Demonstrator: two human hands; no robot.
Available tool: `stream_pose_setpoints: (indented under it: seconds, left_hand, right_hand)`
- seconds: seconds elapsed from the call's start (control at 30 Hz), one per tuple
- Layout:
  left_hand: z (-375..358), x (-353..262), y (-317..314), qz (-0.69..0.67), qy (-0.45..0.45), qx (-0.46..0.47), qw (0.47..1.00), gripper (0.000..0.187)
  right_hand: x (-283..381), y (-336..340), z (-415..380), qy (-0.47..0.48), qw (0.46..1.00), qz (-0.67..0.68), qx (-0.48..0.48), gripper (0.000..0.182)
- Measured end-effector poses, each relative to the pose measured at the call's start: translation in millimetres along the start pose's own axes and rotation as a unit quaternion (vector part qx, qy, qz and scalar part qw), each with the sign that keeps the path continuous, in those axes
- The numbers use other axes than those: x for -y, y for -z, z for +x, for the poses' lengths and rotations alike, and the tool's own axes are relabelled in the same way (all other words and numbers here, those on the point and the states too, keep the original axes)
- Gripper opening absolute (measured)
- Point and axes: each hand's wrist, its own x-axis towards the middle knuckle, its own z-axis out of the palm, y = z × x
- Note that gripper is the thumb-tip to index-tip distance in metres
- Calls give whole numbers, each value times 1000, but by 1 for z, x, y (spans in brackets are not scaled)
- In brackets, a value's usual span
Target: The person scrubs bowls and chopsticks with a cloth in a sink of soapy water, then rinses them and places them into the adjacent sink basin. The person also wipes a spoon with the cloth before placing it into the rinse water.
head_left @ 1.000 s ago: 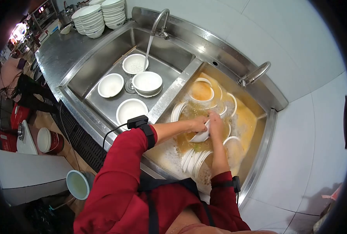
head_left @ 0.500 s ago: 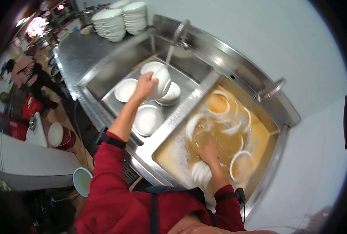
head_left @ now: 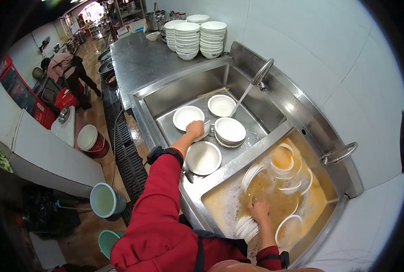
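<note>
My left hand [head_left: 194, 130] is over the left sink basin, fingers closed on the edge of a tilted white bowl [head_left: 206, 130]. Around it on the basin floor are a white bowl [head_left: 188, 118] behind, another bowl [head_left: 203, 158] in front, and a small stack of bowls [head_left: 230, 130] to the right. A further bowl [head_left: 222, 105] sits close to the water stream. My right hand [head_left: 260, 211] dips into cloudy yellow-brown water in the right basin, its fingertips hidden under the surface. Beside it lean several stacked white dishes [head_left: 247, 228], and a half-sunk bowl [head_left: 289, 230] floats to its right.
Water runs from the left tap [head_left: 261, 77]; a second tap [head_left: 340, 153] reaches over the right basin. Tall stacks of bowls [head_left: 187, 41] stand on the steel counter [head_left: 143, 56]. Buckets [head_left: 106, 200] are on the floor at left, and a person [head_left: 66, 72] bends over farther back.
My left hand has drawn back toward me from near the water stream, bringing its bowl lower. My right hand stays in the cloudy water. The camera view has turned leftward.
</note>
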Motion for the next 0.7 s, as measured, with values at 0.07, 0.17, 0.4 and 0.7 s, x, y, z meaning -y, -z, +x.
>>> stream_pose_setpoints:
  seconds: [0.07,0.17,0.4,0.7]
  left_hand:
    - [-10,-4,5,13,8,28,1000,23]
    - [-17,-1,0,-21,24,62,998,24]
    - [-54,-127,28,-297,-226,-108,921,16]
    - [-211,-280,-55,-478,-45,276,832,26]
  right_hand:
    - [-11,-19,2,48,998,4,-49,30]
    - [-7,-8,-1,53,996,35,-69,27]
    - [-53,18,5,15,953,262,-149,23]
    - [-42,115,-21,-1,895,366,-255,16]
